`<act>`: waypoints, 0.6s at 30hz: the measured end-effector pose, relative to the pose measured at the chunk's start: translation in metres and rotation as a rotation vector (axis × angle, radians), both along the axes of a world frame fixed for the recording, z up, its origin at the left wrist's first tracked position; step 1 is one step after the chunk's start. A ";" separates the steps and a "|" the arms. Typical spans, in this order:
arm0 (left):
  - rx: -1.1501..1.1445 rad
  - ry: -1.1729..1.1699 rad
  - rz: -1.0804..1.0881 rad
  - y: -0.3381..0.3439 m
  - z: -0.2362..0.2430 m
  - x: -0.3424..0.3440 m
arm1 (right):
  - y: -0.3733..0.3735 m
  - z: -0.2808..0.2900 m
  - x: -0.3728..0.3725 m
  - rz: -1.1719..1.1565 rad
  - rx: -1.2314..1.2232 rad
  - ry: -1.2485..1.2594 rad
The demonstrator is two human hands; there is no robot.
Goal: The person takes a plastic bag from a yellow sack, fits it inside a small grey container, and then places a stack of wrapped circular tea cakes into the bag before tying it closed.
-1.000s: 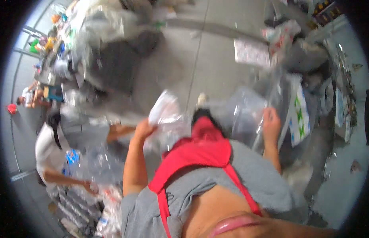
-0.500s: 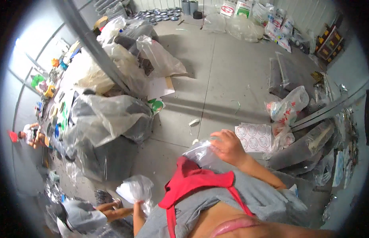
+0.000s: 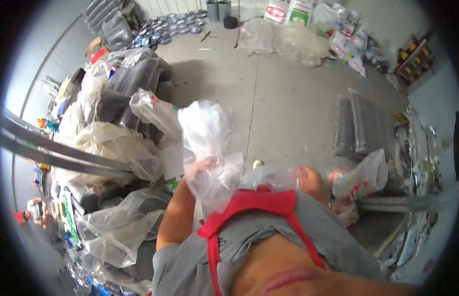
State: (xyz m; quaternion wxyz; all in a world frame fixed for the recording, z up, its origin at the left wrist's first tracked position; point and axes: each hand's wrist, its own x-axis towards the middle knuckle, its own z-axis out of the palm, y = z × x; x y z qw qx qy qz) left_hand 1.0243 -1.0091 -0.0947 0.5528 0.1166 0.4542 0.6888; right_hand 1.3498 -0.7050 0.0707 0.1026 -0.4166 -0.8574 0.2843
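Note:
My left hand (image 3: 200,168) grips a crumpled bundle of clear and whitish plastic bags (image 3: 207,129), raised ahead of my red apron (image 3: 249,202); its fingers are partly seen through the film. Lower to the right, my right hand (image 3: 308,178) is closed on a clear plastic sheet (image 3: 273,176) that stretches across my front. A whitish bag with red print (image 3: 362,172) lies just to the right of that hand, beside a metal rail (image 3: 397,202).
Piles of plastic-wrapped grey rolls and loose film (image 3: 116,138) fill the left, crossed by metal bars (image 3: 61,150). Grey rolls (image 3: 357,123) lie at right. Sacks (image 3: 298,15), bins (image 3: 219,11) and stacked discs (image 3: 170,24) line the back wall. A distant person (image 3: 38,212) is at far left.
The view has swung round toward the back wall. My left hand has risen with its bundle. My right hand has shifted right. The nearby co-worker has left the view.

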 end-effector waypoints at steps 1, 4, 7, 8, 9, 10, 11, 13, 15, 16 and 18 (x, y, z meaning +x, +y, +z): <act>0.026 0.108 0.000 0.023 -0.023 -0.030 | 0.037 0.000 -0.055 0.028 -0.089 0.037; -0.073 0.242 0.003 0.105 0.013 -0.132 | 0.135 0.021 -0.222 0.416 -0.474 0.276; -0.132 0.234 0.040 0.203 0.090 -0.207 | 0.205 0.045 -0.407 0.852 -0.537 0.108; -0.141 0.246 0.056 0.235 0.103 -0.243 | 0.222 0.068 -0.465 0.925 -0.642 0.202; -0.170 0.284 0.052 0.260 0.117 -0.286 | 0.229 0.062 -0.524 0.931 -0.657 0.212; -0.189 0.327 0.077 0.284 0.124 -0.329 | 0.253 0.050 -0.586 1.017 -0.817 0.239; -0.198 0.374 0.110 0.319 0.128 -0.372 | 0.279 0.043 -0.644 1.096 -0.977 0.261; -0.209 0.443 0.162 0.387 0.132 -0.462 | 0.315 0.038 -0.728 0.971 -1.106 0.243; -0.240 0.505 0.127 0.437 0.145 -0.543 | 0.373 0.044 -0.808 0.730 -1.261 0.151; -0.244 0.549 0.046 0.470 0.148 -0.587 | 0.405 0.038 -0.844 0.628 -1.284 0.149; -0.267 0.688 -0.163 0.555 0.158 -0.671 | 0.477 0.048 -0.902 0.467 -1.217 0.224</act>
